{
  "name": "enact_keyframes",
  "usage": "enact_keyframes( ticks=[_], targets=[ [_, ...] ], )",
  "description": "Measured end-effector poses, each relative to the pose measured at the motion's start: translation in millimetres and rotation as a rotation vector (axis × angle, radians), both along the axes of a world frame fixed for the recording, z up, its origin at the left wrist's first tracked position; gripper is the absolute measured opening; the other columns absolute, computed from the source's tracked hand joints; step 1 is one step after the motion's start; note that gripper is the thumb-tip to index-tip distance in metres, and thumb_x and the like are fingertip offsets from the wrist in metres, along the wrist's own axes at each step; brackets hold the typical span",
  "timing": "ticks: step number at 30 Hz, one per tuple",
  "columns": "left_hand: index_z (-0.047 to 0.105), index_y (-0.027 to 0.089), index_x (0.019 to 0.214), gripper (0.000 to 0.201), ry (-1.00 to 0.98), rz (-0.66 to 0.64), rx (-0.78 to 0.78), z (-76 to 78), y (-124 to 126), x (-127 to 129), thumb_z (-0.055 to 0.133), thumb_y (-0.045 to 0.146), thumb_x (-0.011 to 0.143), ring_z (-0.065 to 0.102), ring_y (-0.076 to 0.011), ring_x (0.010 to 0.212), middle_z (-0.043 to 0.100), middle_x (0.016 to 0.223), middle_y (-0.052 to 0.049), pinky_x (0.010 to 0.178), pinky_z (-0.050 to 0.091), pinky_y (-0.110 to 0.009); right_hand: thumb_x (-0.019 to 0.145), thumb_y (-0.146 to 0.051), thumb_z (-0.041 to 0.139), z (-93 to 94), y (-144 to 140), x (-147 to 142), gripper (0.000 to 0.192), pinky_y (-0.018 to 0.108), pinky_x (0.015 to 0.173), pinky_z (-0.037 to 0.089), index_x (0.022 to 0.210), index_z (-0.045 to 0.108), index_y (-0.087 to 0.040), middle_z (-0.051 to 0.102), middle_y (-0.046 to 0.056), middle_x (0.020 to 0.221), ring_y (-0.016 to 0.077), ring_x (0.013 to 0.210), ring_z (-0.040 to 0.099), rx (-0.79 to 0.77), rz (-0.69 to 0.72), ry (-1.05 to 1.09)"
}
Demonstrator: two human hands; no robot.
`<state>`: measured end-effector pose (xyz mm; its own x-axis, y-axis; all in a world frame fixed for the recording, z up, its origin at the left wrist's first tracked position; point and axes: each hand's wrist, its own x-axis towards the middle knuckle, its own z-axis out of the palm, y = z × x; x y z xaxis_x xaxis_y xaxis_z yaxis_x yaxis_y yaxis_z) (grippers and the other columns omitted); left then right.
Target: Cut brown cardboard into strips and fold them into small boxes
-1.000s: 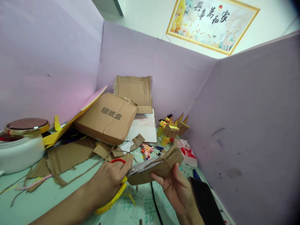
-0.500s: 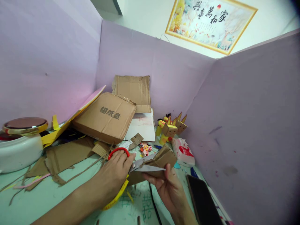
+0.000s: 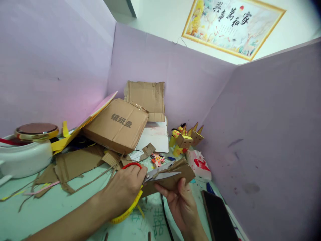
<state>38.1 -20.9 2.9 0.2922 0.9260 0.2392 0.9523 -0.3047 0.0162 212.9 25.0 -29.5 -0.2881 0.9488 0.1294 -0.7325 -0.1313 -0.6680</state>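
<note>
My left hand (image 3: 129, 184) is closed round the red handle of a pair of scissors (image 3: 163, 175), whose blades point right and stand slightly apart. Between the blades lies the edge of a brown cardboard piece (image 3: 175, 179); its upper edge looks torn or bent. My right hand (image 3: 184, 204) grips this cardboard from below, with the thumb and fingers on its near side. Beneath my left wrist curves a yellow strip with small dark marks (image 3: 127, 212), like a measuring tape.
At the left stands a white pot (image 3: 27, 160), with cardboard scraps (image 3: 75, 164) beside it. A cardboard box (image 3: 117, 125) leans behind. Paper figures (image 3: 185, 139), a tissue pack (image 3: 199, 165) and a phone (image 3: 218, 216) line the right. A black cable (image 3: 165, 214) crosses the table.
The scissor blades have come closer together on the cardboard. The cardboard and my right hand have shifted slightly. The whole view has drifted a little, so the surroundings sit further right.
</note>
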Motion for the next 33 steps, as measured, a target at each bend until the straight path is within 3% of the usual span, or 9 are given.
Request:
enact_keyframes(
  ticks=[5,9,15,20,24,33],
  targets=[
    [0.050,0.014,0.110,0.031,-0.033,0.042,0.004,-2.3,3.5,1.5,0.037,0.010,0.082,0.059,-0.0251,0.080,0.061,0.089,-0.009,0.063,0.049,-0.036,0.077,-0.035,0.063,-0.1,0.2,-3.8,0.053,0.048,0.072,0.055,0.125,0.041,-0.038,0.065,0.001,0.110,0.0222,0.093,0.063,-0.039,-0.045,0.009],
    [0.045,0.013,0.118,0.045,0.022,0.057,-0.015,7.9,2.1,5.2,0.047,0.007,0.074,0.059,-0.0260,0.084,0.061,0.093,-0.011,0.069,0.049,-0.038,0.079,-0.037,0.060,1.4,-1.5,-6.2,0.052,0.048,0.074,0.054,0.126,0.039,-0.039,0.060,0.002,0.118,0.0212,0.097,0.061,-0.032,-0.109,0.001],
    [0.054,0.012,0.095,0.031,0.150,0.144,-0.028,30.5,-6.0,20.4,0.037,-0.001,0.072,0.062,-0.0253,0.066,0.061,0.075,-0.011,0.055,0.050,-0.036,0.079,-0.038,0.059,4.6,-3.1,-6.5,0.055,0.049,0.073,0.054,0.128,0.035,-0.042,0.057,0.002,0.123,0.0228,0.103,0.058,-0.043,-0.145,-0.012],
    [0.050,0.009,0.104,0.035,0.137,0.232,0.014,13.8,-5.6,32.7,0.035,-0.002,0.073,0.063,-0.0254,0.064,0.060,0.073,-0.011,0.052,0.050,-0.034,0.079,-0.037,0.059,5.7,-1.4,-5.5,0.051,0.048,0.078,0.052,0.126,0.040,-0.040,0.057,0.000,0.124,0.0217,0.106,0.056,-0.046,-0.136,-0.017],
    [0.047,0.011,0.108,0.036,0.107,0.188,0.055,-1.6,1.1,27.7,0.036,-0.001,0.076,0.063,-0.0253,0.068,0.060,0.078,-0.010,0.055,0.052,-0.036,0.081,-0.037,0.057,3.9,-0.4,-4.2,0.047,0.048,0.081,0.051,0.125,0.042,-0.038,0.058,0.000,0.122,0.0201,0.104,0.057,-0.030,-0.119,-0.028],
    [0.048,0.011,0.108,0.033,0.094,0.099,-0.033,1.3,4.6,17.7,0.031,0.001,0.081,0.063,-0.0255,0.073,0.063,0.081,-0.011,0.060,0.051,-0.037,0.080,-0.037,0.059,1.6,0.1,-4.9,0.053,0.047,0.079,0.051,0.127,0.037,-0.043,0.054,-0.001,0.127,0.0201,0.104,0.057,-0.027,-0.140,-0.030]
  ],
)
